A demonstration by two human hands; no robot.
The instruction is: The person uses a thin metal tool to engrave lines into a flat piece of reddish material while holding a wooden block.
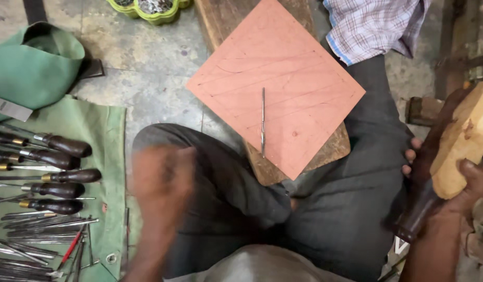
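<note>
Right hand (461,180): gripping a wooden mallet (463,138), grip closed.
Left hand (160,183): blurring above the lap; grip state unclear.
Board (275,78): a thin metal tool (263,121) is lying on it.

Soft even daylight, no glare, faint shadows; left hand (163,183) motion-blurred, rest sharp.
</note>
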